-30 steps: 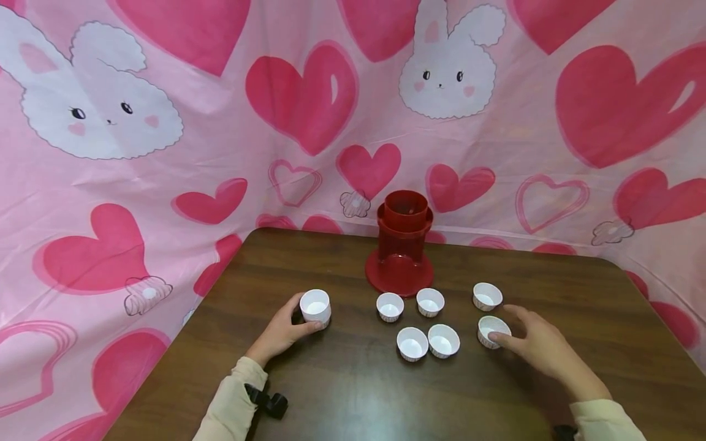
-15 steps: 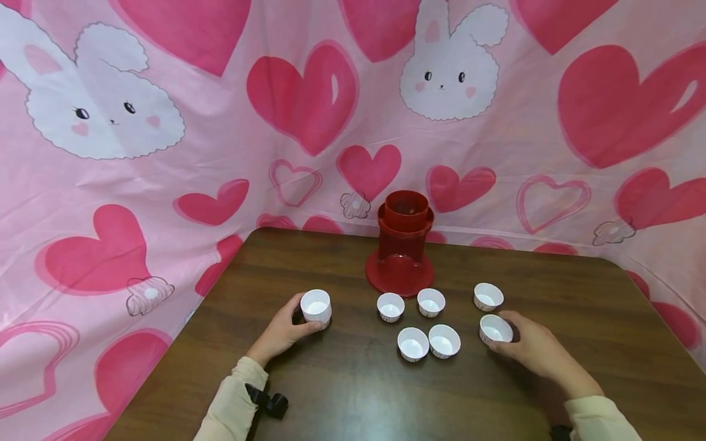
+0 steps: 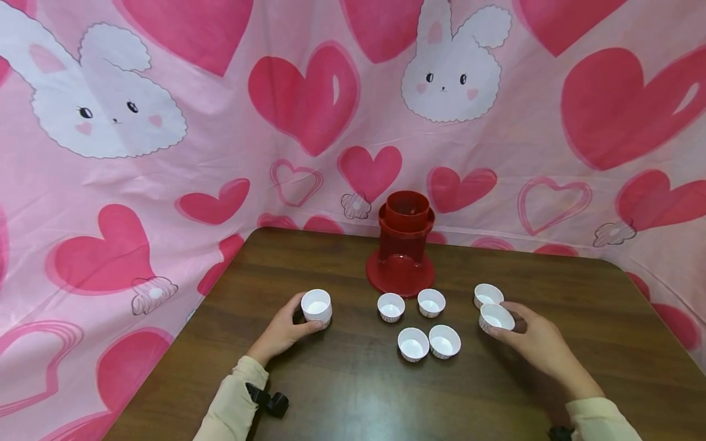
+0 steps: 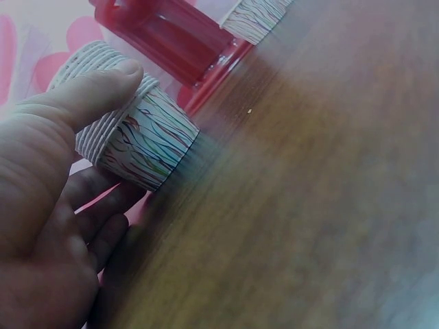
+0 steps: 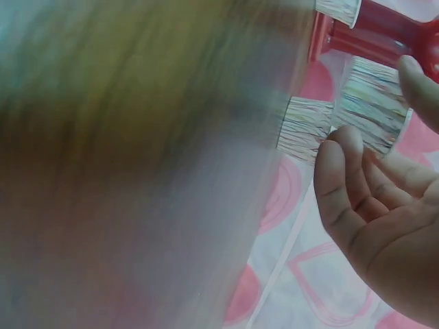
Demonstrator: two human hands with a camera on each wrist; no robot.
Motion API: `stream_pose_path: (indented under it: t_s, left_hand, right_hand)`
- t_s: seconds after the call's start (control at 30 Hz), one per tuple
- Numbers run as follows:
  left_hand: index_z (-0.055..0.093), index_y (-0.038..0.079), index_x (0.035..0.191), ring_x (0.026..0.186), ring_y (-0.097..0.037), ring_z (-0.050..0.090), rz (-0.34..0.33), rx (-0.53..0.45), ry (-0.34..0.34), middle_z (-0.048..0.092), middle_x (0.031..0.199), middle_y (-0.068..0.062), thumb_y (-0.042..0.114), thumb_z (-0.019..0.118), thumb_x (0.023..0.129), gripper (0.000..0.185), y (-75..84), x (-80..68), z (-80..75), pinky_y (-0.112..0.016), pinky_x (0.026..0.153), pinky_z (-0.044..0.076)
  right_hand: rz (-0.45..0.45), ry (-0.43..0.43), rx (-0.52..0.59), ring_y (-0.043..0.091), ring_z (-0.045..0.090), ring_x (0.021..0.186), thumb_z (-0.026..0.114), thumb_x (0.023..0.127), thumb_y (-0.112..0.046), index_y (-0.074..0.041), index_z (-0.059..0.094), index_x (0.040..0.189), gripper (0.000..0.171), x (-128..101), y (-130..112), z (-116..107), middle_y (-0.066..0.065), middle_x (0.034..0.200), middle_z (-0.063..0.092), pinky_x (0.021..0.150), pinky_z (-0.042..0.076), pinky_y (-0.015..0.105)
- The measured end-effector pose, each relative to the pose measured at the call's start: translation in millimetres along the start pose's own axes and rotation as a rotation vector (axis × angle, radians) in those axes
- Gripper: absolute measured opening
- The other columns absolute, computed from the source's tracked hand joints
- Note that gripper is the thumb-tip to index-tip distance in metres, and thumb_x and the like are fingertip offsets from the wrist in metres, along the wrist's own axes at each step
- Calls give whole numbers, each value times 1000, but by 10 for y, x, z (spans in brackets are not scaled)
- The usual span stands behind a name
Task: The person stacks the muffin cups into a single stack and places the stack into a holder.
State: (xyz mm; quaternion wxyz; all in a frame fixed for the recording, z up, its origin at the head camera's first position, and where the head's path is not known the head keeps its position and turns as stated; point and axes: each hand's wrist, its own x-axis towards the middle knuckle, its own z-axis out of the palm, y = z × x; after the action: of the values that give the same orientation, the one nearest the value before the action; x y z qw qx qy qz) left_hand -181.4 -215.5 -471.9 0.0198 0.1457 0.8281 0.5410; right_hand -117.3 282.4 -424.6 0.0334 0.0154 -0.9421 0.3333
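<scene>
Brown counter (image 3: 353, 392), red dispenser (image 3: 401, 245) at back, four loose paper cups (image 3: 419, 323) mid-counter. Left hand (image 3: 278, 334) grasping cup stack (image 3: 317, 305) at counter's left; right hand (image 3: 537, 343) pinching single cup (image 3: 496, 317), beside another cup (image 3: 487, 294). Likely light, thin, crushable; hold sidewalls gently.

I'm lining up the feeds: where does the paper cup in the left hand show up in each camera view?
Head: the cup stands left of centre on the table, gripped by the left hand.
Left wrist: the cup fills the upper left, thumb over its rim.
Right wrist: not in it; the cups there are other ones.
Shared landmark: the red stand, seen at top left in the left wrist view and top right in the right wrist view.
</scene>
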Motion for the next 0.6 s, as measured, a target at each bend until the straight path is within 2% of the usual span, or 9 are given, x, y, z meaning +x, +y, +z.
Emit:
stream_pose_path:
  t_s: [0.13, 0.37, 0.6]
  left_hand:
    - [52, 8, 140, 126, -30, 50, -9, 11, -3, 59, 129, -9, 17, 86, 82, 68, -6, 2, -7, -55, 107, 34]
    - [53, 9, 140, 125, -30, 50, -4, 20, -10, 60, 128, -8, 22, 86, 82, 68, 3, 1, -18, -54, 108, 34]
    - [52, 8, 140, 126, -31, 50, -4, 22, -12, 60, 129, -8, 23, 86, 82, 69, 17, -2, -13, -55, 107, 34]
  right_hand:
    - [15, 17, 37, 28, 66, 90, 82, 85, -43, 2, 54, 135, 73, 14, -42, -2, 17, 103, 69, 65, 49, 37]
    - [-35, 68, 128, 33, 65, 101, 81, 87, -37, 0, 51, 138, 70, 59, -141, 39, 22, 122, 64, 71, 51, 31]
    - [-65, 90, 185, 30, 63, 100, 81, 87, -34, -1, 51, 138, 68, 138, -248, 102, 20, 123, 64, 74, 50, 28]
